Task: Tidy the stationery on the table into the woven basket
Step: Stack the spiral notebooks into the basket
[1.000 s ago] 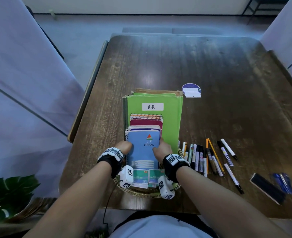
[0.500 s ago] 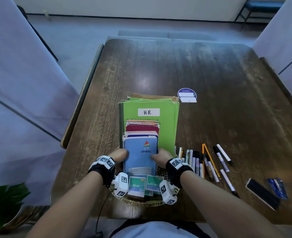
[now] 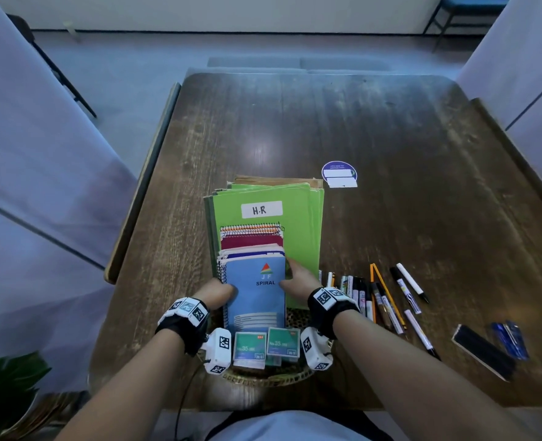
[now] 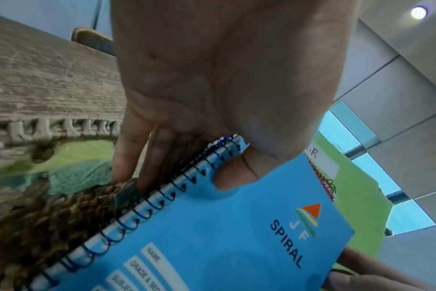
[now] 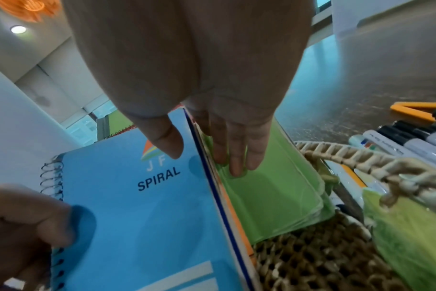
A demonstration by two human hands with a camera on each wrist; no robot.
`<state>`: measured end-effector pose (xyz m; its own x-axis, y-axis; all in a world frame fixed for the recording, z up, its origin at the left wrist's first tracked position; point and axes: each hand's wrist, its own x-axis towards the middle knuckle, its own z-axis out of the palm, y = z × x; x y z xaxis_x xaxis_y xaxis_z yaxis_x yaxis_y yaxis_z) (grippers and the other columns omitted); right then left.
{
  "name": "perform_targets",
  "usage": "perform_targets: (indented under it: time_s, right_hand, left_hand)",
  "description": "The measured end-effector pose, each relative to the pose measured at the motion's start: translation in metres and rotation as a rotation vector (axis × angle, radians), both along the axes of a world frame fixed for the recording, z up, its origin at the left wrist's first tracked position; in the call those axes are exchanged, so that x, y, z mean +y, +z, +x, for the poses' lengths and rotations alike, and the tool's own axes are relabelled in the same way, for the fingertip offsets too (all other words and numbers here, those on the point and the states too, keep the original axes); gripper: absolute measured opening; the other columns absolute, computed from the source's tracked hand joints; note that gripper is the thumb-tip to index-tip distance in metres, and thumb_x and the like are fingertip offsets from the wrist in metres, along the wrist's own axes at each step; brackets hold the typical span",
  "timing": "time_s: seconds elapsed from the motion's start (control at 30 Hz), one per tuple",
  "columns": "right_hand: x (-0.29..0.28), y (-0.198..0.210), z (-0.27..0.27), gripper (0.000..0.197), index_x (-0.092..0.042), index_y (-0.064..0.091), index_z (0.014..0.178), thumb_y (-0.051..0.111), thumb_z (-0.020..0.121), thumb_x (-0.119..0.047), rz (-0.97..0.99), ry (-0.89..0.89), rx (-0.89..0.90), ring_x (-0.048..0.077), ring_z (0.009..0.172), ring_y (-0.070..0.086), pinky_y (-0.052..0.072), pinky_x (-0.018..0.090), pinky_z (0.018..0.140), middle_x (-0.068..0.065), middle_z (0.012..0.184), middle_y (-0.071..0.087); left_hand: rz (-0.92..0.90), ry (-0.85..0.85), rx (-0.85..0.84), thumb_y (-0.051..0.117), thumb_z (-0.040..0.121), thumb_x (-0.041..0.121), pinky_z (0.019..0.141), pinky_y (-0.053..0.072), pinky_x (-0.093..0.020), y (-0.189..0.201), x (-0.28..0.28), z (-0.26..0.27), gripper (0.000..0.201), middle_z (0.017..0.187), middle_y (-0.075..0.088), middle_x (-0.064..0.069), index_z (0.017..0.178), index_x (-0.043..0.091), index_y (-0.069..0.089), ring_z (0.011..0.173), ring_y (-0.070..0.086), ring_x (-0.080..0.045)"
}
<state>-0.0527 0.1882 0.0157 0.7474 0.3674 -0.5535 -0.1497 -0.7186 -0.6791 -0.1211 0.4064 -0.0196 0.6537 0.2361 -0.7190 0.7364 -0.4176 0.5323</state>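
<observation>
Bare forearms; black wrist straps (image 3: 180,329) with white marker-tagged camera blocks (image 3: 217,350); pale blue shirt (image 3: 282,428).

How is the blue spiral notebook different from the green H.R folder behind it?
The blue spiral notebook is smaller and wire-bound along its left edge; the green H.R folder is larger and shows no coil. The notebook has printed "SPIRAL" lettering, while the folder carries a white label. The left hand and right hand grip the notebook's sides; the right fingers also touch the folder. Both stand in the woven basket.
</observation>
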Motion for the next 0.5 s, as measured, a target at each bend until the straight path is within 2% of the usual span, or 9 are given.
perform_targets:
  time_s: [0.03,0.1,0.17,0.2,0.27,0.33,0.4,0.47,0.5]
  right_hand:
    - [-0.001,-0.003,0.002,0.055,-0.015,0.04,0.148,0.053,0.095,-0.013,-0.036,-0.02,0.014,0.027,0.117,0.057,0.042,0.026,0.083,0.009,0.138,0.057]
    - [-0.003,-0.008,0.005,0.054,-0.011,0.04,0.149,0.052,0.097,-0.018,-0.075,-0.059,0.054,0.027,0.114,0.059,0.046,0.029,0.084,0.012,0.136,0.058]
    - [-0.005,-0.007,0.007,0.05,-0.012,0.044,0.147,0.051,0.097,-0.017,-0.083,-0.106,0.027,0.026,0.102,0.062,0.048,0.029,0.08,0.011,0.128,0.061]
    - [-0.007,-0.006,0.009,0.049,-0.013,0.045,0.145,0.051,0.096,-0.016,-0.084,-0.148,-0.008,0.026,0.097,0.062,0.049,0.03,0.079,0.01,0.125,0.062]
    - [-0.008,-0.003,0.011,0.053,-0.015,0.042,0.147,0.053,0.095,-0.014,-0.065,-0.248,-0.113,0.026,0.106,0.06,0.049,0.033,0.088,0.012,0.131,0.058]
    - [-0.007,0.0,0.014,0.06,-0.014,0.034,0.152,0.054,0.095,-0.015,-0.019,-0.298,-0.147,0.025,0.122,0.053,0.045,0.035,0.099,0.01,0.14,0.051]
    - [-0.001,0.006,0.014,0.063,-0.013,0.03,0.153,0.055,0.095,-0.017,0.057,-0.252,-0.046,0.023,0.121,0.052,0.045,0.035,0.098,0.006,0.139,0.051]
    - [0.006,0.011,0.011,0.052,-0.011,0.043,0.146,0.054,0.095,-0.015,0.097,-0.169,0.035,0.022,0.113,0.055,0.044,0.032,0.094,0.003,0.13,0.057]
    - [0.007,0.01,0.011,0.047,-0.01,0.048,0.142,0.053,0.095,-0.013,0.102,-0.174,0.015,0.023,0.114,0.055,0.044,0.033,0.096,0.005,0.132,0.058]
  left_hand:
    - [0.001,0.04,-0.042,0.063,0.051,0.025,0.07,0.056,-0.035,0.001,-0.001,0.001,0.034,0.08,0.072,-0.007,0.082,0.01,0.067,0.077,0.067,-0.03]
    - [0.026,0.135,-0.145,0.07,0.066,0.026,0.08,0.055,-0.036,0.004,-0.005,0.002,0.035,0.092,0.069,-0.005,0.098,0.019,0.058,0.087,0.066,-0.027]
    - [0.105,0.186,-0.262,0.072,0.068,0.04,0.094,0.052,-0.042,0.007,-0.007,0.005,0.06,0.119,0.062,-0.008,0.121,0.022,0.05,0.105,0.062,-0.026]
    - [0.139,0.195,-0.301,0.074,0.07,0.043,0.102,0.047,-0.045,0.01,-0.009,0.007,0.076,0.134,0.053,-0.01,0.136,0.02,0.044,0.118,0.056,-0.028]
    - [0.181,0.229,-0.345,0.076,0.079,0.046,0.113,0.034,-0.048,0.012,-0.012,0.011,0.094,0.151,0.03,-0.014,0.152,0.014,0.025,0.137,0.038,-0.031]
    - [0.163,0.276,-0.355,0.074,0.078,0.056,0.117,0.027,-0.049,0.019,-0.015,0.014,0.106,0.157,0.02,-0.016,0.156,0.012,0.018,0.144,0.028,-0.032]
    - [0.161,0.283,-0.363,0.069,0.071,0.069,0.118,0.026,-0.05,0.017,-0.017,0.016,0.112,0.156,0.025,-0.02,0.155,0.01,0.023,0.145,0.028,-0.034]
    - [0.148,0.309,-0.367,0.065,0.069,0.074,0.117,0.027,-0.051,0.013,-0.016,0.016,0.112,0.154,0.031,-0.02,0.152,0.009,0.029,0.143,0.031,-0.035]
    - [0.144,0.334,-0.38,0.064,0.072,0.073,0.116,0.027,-0.051,0.011,-0.014,0.015,0.109,0.154,0.032,-0.02,0.153,0.009,0.029,0.143,0.031,-0.035]
